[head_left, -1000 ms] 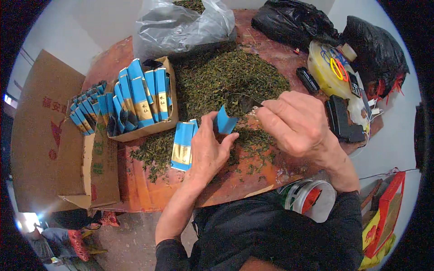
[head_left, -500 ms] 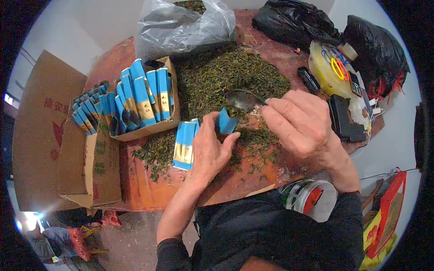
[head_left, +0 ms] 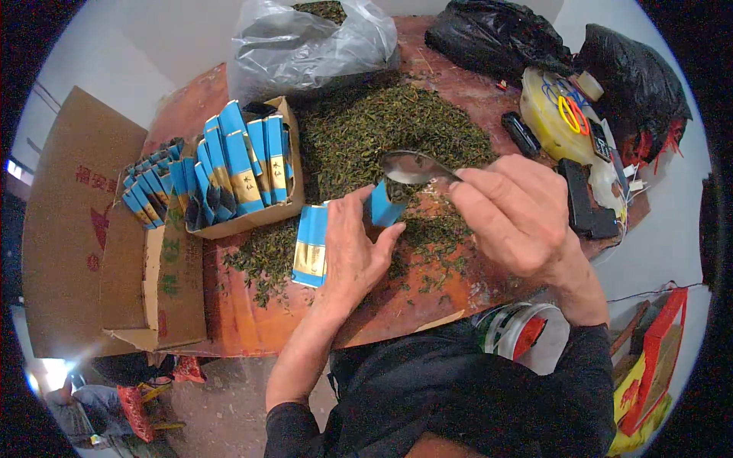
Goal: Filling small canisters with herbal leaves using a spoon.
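Observation:
My left hand (head_left: 355,252) is closed around a small blue packet (head_left: 384,206), its open mouth turned up. In my right hand (head_left: 515,214) is the handle of a metal spoon (head_left: 416,166). The spoon's bowl is tilted just above the packet's mouth, and dark leaves show at that mouth. Behind the spoon spreads a heap of dried green tea leaves (head_left: 389,122). Beside my left hand, flat blue-and-gold packets (head_left: 309,248) lie on the table, partly covered by the fingers.
A small carton (head_left: 252,216) of upright blue packets stands left of the heap, beside a large open cardboard box (head_left: 122,282). A clear plastic bag (head_left: 313,53) and black bags (head_left: 496,38) are at the back. Scissors (head_left: 573,116) and a black device (head_left: 584,200) lie right. A bucket (head_left: 527,336) sits below the table edge.
My right hand has shifted slightly right, and the spoon's bowl has turned at the packet's mouth. My left hand and the packet have hardly moved.

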Motion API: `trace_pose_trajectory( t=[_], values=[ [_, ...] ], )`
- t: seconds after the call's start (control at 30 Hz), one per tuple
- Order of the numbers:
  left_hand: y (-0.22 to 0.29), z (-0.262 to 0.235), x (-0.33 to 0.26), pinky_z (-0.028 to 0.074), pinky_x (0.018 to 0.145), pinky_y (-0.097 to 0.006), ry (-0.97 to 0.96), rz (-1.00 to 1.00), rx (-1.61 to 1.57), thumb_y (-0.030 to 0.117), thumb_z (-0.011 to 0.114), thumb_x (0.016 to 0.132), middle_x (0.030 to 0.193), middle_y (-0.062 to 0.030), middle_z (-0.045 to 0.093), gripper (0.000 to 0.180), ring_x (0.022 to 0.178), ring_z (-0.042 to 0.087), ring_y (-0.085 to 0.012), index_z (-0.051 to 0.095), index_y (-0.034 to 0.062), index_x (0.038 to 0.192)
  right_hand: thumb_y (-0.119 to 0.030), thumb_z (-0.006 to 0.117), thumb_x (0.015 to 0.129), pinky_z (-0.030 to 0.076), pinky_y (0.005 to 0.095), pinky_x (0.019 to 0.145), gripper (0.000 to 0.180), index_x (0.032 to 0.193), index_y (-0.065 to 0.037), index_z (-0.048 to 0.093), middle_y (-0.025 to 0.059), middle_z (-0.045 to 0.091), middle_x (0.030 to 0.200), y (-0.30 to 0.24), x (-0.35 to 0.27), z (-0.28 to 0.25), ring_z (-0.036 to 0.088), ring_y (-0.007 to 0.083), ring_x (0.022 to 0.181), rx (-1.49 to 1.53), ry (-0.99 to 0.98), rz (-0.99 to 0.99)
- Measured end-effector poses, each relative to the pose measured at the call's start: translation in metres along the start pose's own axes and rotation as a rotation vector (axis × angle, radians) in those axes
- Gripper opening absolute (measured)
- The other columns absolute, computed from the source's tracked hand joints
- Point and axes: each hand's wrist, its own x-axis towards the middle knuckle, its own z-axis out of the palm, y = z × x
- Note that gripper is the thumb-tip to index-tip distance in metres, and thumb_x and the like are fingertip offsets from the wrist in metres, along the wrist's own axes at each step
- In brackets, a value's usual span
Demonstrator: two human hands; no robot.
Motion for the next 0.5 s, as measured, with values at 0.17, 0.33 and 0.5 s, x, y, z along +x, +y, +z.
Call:
trace_pose_trajectory(
  t=[0.17, 0.33, 0.5],
  values=[
    [-0.0039, 0.0011, -0.0009, 0.047, 0.088, -0.047, 0.004, 0.013, -0.021, 0.011, 0.084, 0.078, 0.113, -0.0211, 0.06, 0.064, 0.102, 0.056, -0.04, 0.052, -0.0013, 0.131, 0.0, 0.074, 0.068, 0.052, 0.0358, 0.054, 0.027, 0.094, 0.004, 0.069, 0.0153, 0.07, 0.089, -0.0028, -0.0015, 0.0025, 0.065, 0.0267, 0.066, 0.025, -0.042, -0.027],
    [-0.0011, -0.0009, 0.0003, 0.048, 0.088, -0.046, 0.03, -0.007, -0.05, 0.01, 0.084, 0.077, 0.113, -0.0204, 0.06, 0.06, 0.101, 0.056, -0.0396, 0.053, -0.0001, 0.128, -0.001, 0.074, 0.068, 0.052, 0.0359, 0.055, 0.026, 0.093, 0.004, 0.069, 0.0152, 0.069, 0.089, -0.0014, -0.0025, 0.0009, 0.065, 0.027, 0.066, 0.063, -0.023, -0.025],
    [0.0033, -0.0044, 0.0023, 0.049, 0.086, -0.045, 0.047, 0.028, -0.081, 0.008, 0.084, 0.075, 0.11, -0.0188, 0.055, 0.056, 0.101, 0.057, -0.0384, 0.054, 0.0001, 0.122, -0.001, 0.073, 0.066, 0.052, 0.0358, 0.054, 0.026, 0.092, 0.005, 0.069, 0.0153, 0.069, 0.088, -0.0017, -0.0011, 0.0027, 0.065, 0.0271, 0.066, 0.042, 0.003, -0.007]
  ],
)
